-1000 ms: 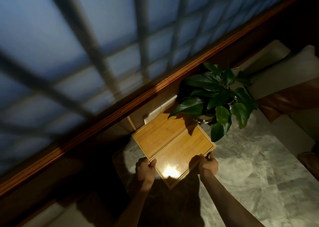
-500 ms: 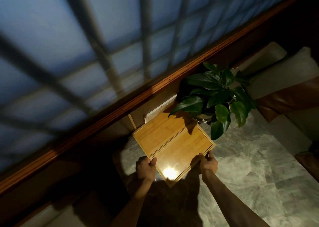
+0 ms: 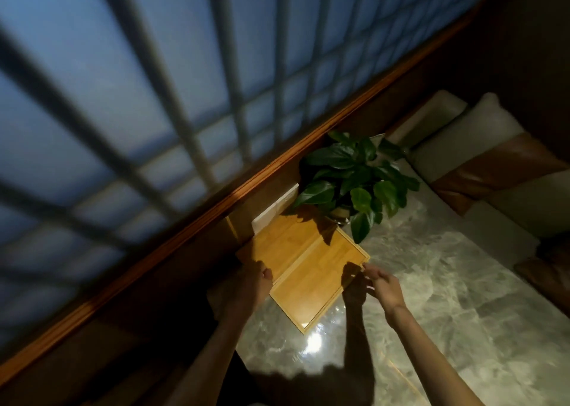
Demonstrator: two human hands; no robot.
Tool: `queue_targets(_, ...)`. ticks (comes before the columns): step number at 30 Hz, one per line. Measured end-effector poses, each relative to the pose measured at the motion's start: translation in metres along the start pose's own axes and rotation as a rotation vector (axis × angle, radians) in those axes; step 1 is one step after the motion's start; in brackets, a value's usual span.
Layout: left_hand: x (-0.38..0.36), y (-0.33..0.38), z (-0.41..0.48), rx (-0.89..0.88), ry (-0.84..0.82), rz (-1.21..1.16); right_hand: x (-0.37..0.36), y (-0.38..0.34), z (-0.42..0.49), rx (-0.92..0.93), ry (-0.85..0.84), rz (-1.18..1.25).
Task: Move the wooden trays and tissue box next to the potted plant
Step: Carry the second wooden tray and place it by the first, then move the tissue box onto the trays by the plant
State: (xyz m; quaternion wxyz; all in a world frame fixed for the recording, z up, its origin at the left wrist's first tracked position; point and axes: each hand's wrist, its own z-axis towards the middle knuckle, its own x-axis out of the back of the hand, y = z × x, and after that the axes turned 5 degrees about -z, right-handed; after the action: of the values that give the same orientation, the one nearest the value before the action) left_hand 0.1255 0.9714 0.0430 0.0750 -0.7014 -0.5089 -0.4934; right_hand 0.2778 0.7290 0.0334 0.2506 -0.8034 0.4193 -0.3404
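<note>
Two wooden trays lie side by side on the marble table [image 3: 431,297], right beside the potted plant [image 3: 354,180]. The nearer tray [image 3: 317,279] reaches toward me; the farther tray [image 3: 277,245] lies against the wall. My left hand [image 3: 249,285] rests at the near tray's left edge, fingers curled; whether it still grips is unclear. My right hand [image 3: 382,285] hovers just off the tray's right corner, fingers apart, holding nothing. A white box-like thing [image 3: 271,211], possibly the tissue box, stands behind the trays at the wall.
A wooden rail [image 3: 216,208] runs along the wall under a glass-block window [image 3: 154,81]. A cushioned bench [image 3: 493,171] with cream and brown pillows stands beyond the table at the right.
The trays slid slightly further toward the wall and plant. My right hand has let go of the near tray's corner and pulled back a little; the camera view shifted.
</note>
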Motion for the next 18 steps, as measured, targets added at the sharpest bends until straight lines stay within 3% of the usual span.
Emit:
queue_targets(3,0.012,0.017,-0.025,-0.157,-0.06,-0.316,0.026,0.004,-0.047,0.112,-0.025,0.062)
queue_targets(7,0.011,0.031,-0.063,-0.22,-0.116,-0.437,0.06,0.042,-0.097,0.198,0.015,0.037)
queue_targets(13,-0.005,0.049,-0.098,-0.422,-0.1,-0.014,0.103,0.107,-0.148,0.178,0.122,0.013)
queue_targets(18,-0.018,0.085,-0.112,-0.584,-0.218,0.069,0.137,0.135,-0.172,0.123,0.238,0.141)
